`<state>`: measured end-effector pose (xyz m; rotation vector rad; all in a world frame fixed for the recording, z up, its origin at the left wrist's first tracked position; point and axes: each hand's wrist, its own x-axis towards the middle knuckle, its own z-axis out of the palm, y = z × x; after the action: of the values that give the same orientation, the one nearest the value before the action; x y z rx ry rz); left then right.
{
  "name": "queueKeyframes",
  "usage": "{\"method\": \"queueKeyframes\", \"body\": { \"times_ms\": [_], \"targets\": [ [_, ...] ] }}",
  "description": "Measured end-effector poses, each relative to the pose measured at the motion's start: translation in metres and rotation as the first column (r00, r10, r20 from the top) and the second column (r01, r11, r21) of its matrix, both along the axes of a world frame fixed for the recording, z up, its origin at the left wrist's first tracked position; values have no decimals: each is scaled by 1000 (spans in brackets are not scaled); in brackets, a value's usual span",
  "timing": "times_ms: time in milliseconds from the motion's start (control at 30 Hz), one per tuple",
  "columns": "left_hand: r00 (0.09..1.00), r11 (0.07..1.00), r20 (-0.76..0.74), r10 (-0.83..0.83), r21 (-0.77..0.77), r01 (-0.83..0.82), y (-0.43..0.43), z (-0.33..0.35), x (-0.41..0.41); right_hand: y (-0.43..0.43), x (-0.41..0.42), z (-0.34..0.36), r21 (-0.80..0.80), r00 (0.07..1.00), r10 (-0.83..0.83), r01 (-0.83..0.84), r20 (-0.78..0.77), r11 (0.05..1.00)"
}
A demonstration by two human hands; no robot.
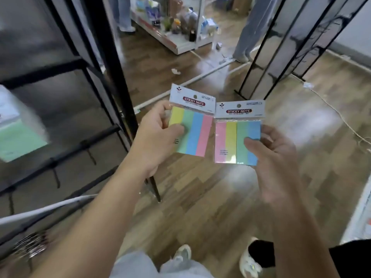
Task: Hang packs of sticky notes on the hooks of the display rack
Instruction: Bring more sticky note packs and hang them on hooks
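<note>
My left hand (154, 137) grips one pack of sticky notes (197, 127), striped yellow, green, blue and pink, with a white header card and a hang hole. My right hand (275, 157) holds a second pack (232, 141), striped pink, yellow, green and blue, thumb on its front. Both packs are upright, side by side, above the wooden floor. The black display rack (84, 125) stands to the left, with short hooks (91, 155) on its crossbars. A pale green pack (18, 137) hangs blurred at the rack's far left.
Another black wire rack (281, 47) stands at the back right. A white shelf of goods (176, 27) is at the back, with a person's legs (249, 37) beside it. Cables (331, 109) run over the floor. My shoes (249, 259) show below.
</note>
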<state>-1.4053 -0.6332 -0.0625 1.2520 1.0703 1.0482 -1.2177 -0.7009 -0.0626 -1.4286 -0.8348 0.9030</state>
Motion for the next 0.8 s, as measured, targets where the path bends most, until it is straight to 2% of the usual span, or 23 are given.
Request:
{"method": "queueKeyframes", "body": {
  "times_ms": [133,400,800],
  "targets": [
    [999,999,11,-38,8,38,44,2,56,32,53,4,17,999,-37,37,-4,999],
    [989,989,0,-146,13,146,156,-14,190,111,172,-10,20,973,-230,231,-17,973],
    [930,933,79,-359,48,357,348,13,408,259,362,15,78,874,-486,484,13,872]
  ]
}}
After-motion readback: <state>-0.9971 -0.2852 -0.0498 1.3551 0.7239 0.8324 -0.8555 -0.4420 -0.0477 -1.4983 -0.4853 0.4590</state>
